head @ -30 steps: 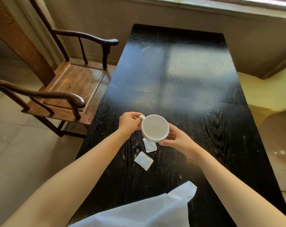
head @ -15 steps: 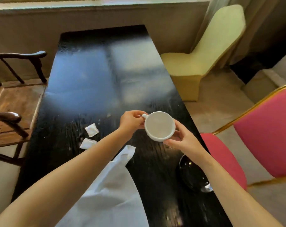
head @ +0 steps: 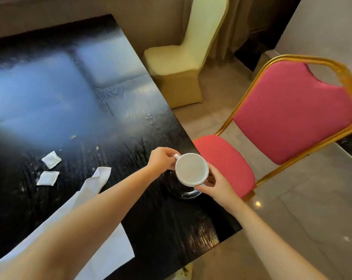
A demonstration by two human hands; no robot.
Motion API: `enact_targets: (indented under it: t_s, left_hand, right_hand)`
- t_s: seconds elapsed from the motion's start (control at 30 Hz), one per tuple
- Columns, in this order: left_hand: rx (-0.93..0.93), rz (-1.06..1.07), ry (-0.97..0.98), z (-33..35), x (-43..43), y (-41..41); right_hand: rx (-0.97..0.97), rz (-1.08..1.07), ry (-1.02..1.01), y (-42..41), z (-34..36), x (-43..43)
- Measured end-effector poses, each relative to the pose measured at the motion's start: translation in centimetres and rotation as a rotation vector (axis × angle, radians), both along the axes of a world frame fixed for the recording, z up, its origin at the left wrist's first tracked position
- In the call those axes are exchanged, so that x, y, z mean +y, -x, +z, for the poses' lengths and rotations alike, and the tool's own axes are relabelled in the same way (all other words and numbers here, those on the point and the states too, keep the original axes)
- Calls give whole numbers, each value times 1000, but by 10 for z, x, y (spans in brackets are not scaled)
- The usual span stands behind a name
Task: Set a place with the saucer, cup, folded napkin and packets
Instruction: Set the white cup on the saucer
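Observation:
A white cup (head: 191, 169) hangs just above a dark glass saucer (head: 179, 188) near the right edge of the black table (head: 90, 93). My left hand (head: 161, 161) pinches the cup's handle, and my right hand (head: 215, 185) grips the cup's near rim. Most of the saucer is hidden under the cup and my hands. Two white packets (head: 51, 159) (head: 47, 178) lie on the table at the left. A white napkin (head: 102, 229) lies unfolded along the near left, partly under my left forearm.
A pink chair with a gold frame (head: 288, 118) stands close to the table's right edge. A chair in a cream cover (head: 183, 63) stands farther back. Grey floor tiles (head: 302, 209) lie to the right.
Both hands have carried the cup to the right, from above the packets to above the saucer. My view has swung right, and the pink chair has come into sight.

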State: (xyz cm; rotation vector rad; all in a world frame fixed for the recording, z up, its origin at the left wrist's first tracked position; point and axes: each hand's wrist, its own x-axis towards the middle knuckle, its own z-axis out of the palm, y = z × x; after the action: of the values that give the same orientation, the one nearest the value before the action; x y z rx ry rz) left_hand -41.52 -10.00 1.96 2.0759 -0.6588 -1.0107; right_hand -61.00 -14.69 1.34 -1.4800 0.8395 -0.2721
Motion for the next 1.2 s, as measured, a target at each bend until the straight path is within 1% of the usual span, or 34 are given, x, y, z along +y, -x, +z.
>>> enact_targets:
  t_s: [0.23,0.6,0.7,0.87,1.07,1.2]
  left_hand:
    - [-134,-41,-83,-23,-5,-9]
    - [-162,-46,-44,-51,-19,-13]
    - [-202,-57,-43,-55,-19,-13]
    - [-324,-131,-42,-53,-20,-14]
    - [-320,-163,-30,-52,-18,-10]
    - [-273,-180,-46,-51,-19,-12]
  right_hand:
    - [-3,-30,-36,-14,-36,6]
    - [58,-71,-27,-22,-55,0]
    - [74,-69,-21,-24,-57,-2]
    - [101,-65,-14,-25,-56,-4]
    - [159,-46,-22,-23,-55,-5]
    - [228,-24,-27,-20,-51,-8]
